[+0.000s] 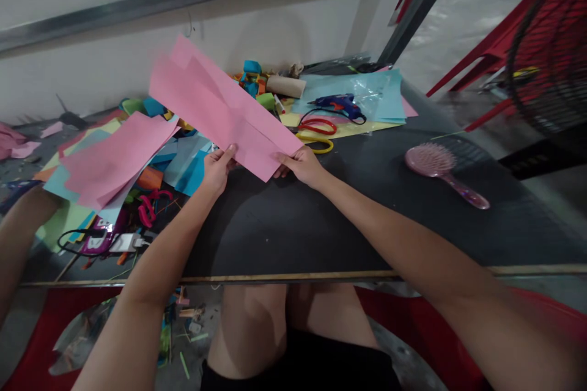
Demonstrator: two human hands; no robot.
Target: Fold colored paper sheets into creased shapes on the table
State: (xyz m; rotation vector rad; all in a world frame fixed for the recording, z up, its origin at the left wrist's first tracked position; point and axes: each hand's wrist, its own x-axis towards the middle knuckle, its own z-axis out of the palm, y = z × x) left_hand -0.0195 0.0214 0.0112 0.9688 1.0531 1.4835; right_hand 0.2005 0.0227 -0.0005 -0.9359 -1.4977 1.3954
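Note:
Both hands hold pink paper (pixel 215 104) above the dark table, tilted so that its far end rises to the upper left. A fold or overlapping layer runs along it, and that far end is blurred. My left hand (pixel 219 166) pinches the lower edge, thumb on top. At the near right corner, my right hand (pixel 299 165) grips the paper between thumb and fingers. Just behind my right hand lie scissors with red and yellow handles (pixel 316 145), their blades hidden. More pink sheets (pixel 114 162) lie on a pile of coloured paper to the left.
A blue glue gun (pixel 342 105) rests on light blue sheets (pixel 389 95) at the back, near a cardboard tube (pixel 285 86). A pink hairbrush (pixel 444 171) lies right. Pink-handled scissors (pixel 149 209) and a white plug (pixel 123 242) are left, where another person's arm (pixel 27 226) reaches in. A fan (pixel 550 43) stands right.

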